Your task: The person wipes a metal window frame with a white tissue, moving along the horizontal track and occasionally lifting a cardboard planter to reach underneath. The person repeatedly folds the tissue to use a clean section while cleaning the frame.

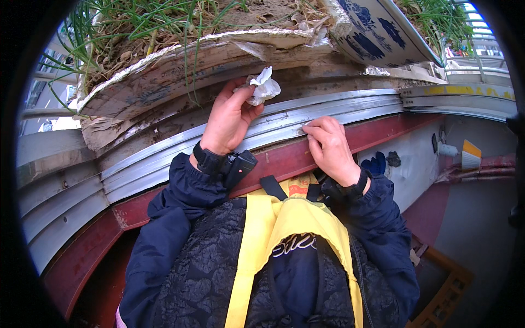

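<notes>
My left hand [233,112] holds a crumpled white tissue [264,87] between thumb and fingers, in front of the side of a worn foam planter box [164,78]. To its right, my right hand [330,149] has its thumb and fingertips pinched together at the lower edge of the ridged metal window track [279,119]. A small greyish bit shows at those fingertips; whether it is held cannot be told. Under the track runs a dark red sill [377,133]. Both wrists wear black straps with devices.
Green onion-like plants [151,16] grow in soil above the planter's rim. A blue-patterned white container [381,33] leans at upper right. Below right are a dark blue glove [374,163], a brush with orange and white parts [471,155] and an orange-brown slatted object [443,295].
</notes>
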`<state>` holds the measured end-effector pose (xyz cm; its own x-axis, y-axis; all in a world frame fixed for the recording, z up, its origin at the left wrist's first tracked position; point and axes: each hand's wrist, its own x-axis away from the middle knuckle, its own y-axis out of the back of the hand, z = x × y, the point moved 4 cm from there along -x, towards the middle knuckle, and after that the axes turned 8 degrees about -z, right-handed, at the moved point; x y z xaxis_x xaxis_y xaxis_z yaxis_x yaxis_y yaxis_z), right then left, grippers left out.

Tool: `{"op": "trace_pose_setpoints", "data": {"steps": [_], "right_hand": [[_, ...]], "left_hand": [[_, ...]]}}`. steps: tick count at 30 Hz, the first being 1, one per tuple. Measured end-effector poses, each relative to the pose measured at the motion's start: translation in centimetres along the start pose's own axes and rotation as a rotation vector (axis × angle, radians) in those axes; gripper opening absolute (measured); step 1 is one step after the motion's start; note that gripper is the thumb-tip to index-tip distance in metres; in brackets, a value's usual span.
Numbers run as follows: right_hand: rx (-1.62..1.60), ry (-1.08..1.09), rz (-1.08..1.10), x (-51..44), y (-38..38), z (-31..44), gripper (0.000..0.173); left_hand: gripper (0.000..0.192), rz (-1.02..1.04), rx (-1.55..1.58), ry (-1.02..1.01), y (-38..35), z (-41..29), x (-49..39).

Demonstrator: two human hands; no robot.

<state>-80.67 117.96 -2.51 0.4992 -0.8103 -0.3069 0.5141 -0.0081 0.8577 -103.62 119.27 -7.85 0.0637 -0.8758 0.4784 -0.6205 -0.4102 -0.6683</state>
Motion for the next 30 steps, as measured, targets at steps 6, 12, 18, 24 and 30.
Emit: {"op": "trace_pose_setpoints", "data": {"steps": [6, 12, 18, 24, 30], "right_hand": [[-0.045, -0.085, 0.044, -1.1, 2.2, -1.8, 0.016], [0.19, -0.038, 0.144, -1.5, 2.4, -2.5, 0.011], [0.137, 0.004, 0.141, -1.1, 1.1, -0.8, 0.016], [-0.024, 0.027, 0.189, -1.7, 0.6, 0.0, 0.017], [-0.13, 0.04, 0.312, -4.2, 2.1, -1.1, 0.018]], "left_hand": [[0.034, -0.01, -0.003, -0.007, 0.1, 0.0, -0.1], [0.03, 0.011, -0.021, 0.032, 0.1, 0.1, -0.2], [0.031, 0.002, -0.035, 0.015, 0.0, 0.0, 0.1], [0.03, 0.002, -0.041, 0.029, -0.1, 0.0, 0.1], [0.028, 0.003, -0.056, 0.015, -0.1, 0.3, 0.2]]}}
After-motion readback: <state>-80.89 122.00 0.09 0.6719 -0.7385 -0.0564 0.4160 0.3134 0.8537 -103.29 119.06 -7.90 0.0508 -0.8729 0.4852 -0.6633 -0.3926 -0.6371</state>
